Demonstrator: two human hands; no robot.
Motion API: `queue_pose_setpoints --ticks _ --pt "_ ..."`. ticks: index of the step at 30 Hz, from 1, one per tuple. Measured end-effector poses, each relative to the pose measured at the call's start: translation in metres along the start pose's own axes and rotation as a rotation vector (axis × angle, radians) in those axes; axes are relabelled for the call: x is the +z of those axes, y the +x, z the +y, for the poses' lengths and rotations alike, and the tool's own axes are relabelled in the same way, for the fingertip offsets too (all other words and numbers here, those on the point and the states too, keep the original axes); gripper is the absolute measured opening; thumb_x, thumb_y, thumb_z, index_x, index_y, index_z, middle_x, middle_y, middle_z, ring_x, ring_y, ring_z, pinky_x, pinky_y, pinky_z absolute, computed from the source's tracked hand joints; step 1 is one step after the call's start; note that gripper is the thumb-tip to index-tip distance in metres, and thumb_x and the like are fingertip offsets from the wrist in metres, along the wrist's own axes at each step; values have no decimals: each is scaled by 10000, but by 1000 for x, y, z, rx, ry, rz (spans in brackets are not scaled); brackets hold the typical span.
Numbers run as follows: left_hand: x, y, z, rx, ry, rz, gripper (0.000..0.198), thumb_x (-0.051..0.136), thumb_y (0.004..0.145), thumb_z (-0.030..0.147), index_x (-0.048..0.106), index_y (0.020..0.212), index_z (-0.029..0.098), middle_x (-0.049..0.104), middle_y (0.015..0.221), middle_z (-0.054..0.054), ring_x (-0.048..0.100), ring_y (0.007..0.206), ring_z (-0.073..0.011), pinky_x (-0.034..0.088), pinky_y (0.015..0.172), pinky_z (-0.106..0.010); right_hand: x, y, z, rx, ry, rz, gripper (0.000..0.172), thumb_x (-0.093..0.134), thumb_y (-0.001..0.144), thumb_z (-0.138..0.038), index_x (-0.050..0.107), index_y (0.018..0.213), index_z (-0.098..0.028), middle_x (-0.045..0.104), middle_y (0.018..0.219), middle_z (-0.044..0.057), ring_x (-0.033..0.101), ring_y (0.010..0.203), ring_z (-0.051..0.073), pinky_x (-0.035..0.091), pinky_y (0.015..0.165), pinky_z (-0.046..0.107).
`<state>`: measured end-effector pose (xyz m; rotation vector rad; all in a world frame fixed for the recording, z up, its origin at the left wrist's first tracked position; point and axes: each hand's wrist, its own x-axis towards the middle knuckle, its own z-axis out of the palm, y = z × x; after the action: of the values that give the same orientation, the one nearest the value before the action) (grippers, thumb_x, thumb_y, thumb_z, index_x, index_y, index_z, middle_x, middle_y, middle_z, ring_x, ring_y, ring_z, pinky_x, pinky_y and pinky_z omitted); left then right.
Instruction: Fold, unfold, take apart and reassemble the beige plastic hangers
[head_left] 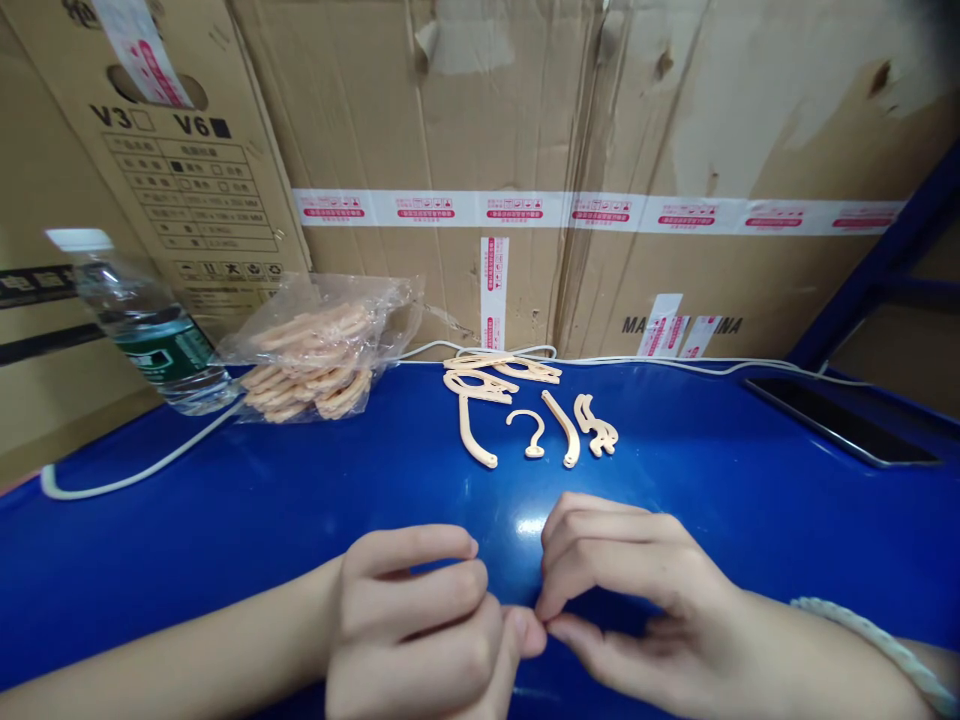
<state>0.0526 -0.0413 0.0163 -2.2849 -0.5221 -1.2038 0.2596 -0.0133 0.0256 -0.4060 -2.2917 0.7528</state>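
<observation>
Ahead, clear of left hand point(420, 630), right hand point(645, 600): beige hook pieces point(534, 432).

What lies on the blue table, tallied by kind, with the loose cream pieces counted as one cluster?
Water bottle: 1
Plastic bag of cream pieces: 1
Cluster of loose cream pieces: 1
White cable: 1
Dark phone: 1
Total: 5

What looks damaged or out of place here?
The big brown cardboard box behind the blue table is damaged: its outer paper is torn away in pale patches, upper right. The loose beige plastic pieces lie in a small cluster, nothing spilled.
</observation>
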Motion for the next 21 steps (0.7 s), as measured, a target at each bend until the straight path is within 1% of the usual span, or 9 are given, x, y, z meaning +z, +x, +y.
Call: queue_pose_setpoints --ticks 4,8,11,15,18,21 --pt "2 -3 -2 16 11 -19 294 666 828 50 645 575 200 662 522 100 611 476 -49 587 731 -231 1 -1 1 -33 -60 7 120 602 836 -31 628 845 -148 628 749 34 550 732 140 455 678 292" --pt "3 -8 -5 102 -16 -46 236 702 814 74 663 615 196 683 572 101 642 535 -60 589 737 -235 2 -2 -1 -82 -178 2 115 588 845 -46 587 841 -161 597 744 19 520 725 133 432 671 289" --pt "3 -12 -5 95 6 -90 238 685 827 80 660 628 208 679 589 93 642 552 -67 589 753 -239 3 -2 -3 -92 -269 -30 115 566 848 -56 562 813 -166 573 727 12 502 709 131 414 662 289" --pt "6 -20 -2 111 43 -112 269 673 831 92 603 611 229 648 583 99 624 544 -70 585 761 -235 7 1 -3 -134 -374 -45 144 522 836 -48 537 753 -166 533 667 3 477 657 127 386 631 288" --pt "9 -22 1 126 51 -105 294 673 826 97 557 593 233 625 577 104 609 529 -70 584 751 -240 9 2 -2 -180 -390 -18 142 524 835 -56 528 745 -166 524 660 6 467 649 129 374 627 288" --pt "8 -20 2 93 70 -103 282 661 827 81 575 603 230 643 603 93 622 551 -70 581 767 -234 10 1 0 -187 -363 7 141 528 814 -52 514 748 -176 518 659 -2 460 644 127 376 639 286"
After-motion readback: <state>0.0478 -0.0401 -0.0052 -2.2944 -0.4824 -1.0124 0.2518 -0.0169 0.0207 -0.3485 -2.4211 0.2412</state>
